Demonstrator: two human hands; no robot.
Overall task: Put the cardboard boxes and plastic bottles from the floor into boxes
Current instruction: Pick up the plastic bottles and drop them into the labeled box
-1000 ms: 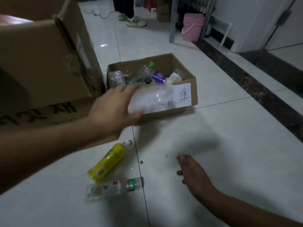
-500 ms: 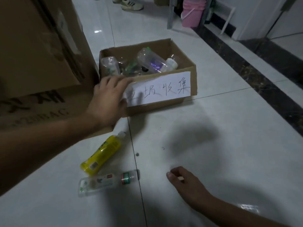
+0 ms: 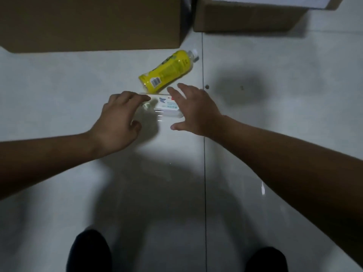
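Head view, half-spread hands (image 3: 117,118) (image 3: 196,110) seemingly touching bottle (image 3: 167,106)

A pale, glossy tiled floor (image 3: 284,124) carries 2 plastic bottles and 2 cardboard boxes. A clear bottle (image 3: 165,108) with a white label lies on its side between the left hand (image 3: 117,118) and the right hand (image 3: 194,108), its right end hidden under the right hand. Just beyond the right hand a yellow bottle (image 3: 167,72) lies on its side, white cap pointing away. Well beyond the left hand stands a large cardboard box (image 3: 88,22); beyond the right hand, a smaller cardboard box (image 3: 245,18). A dark grout line (image 3: 204,173) passes beneath the right hand. 2 dark shoes (image 3: 88,252) stand nearer than both hands.
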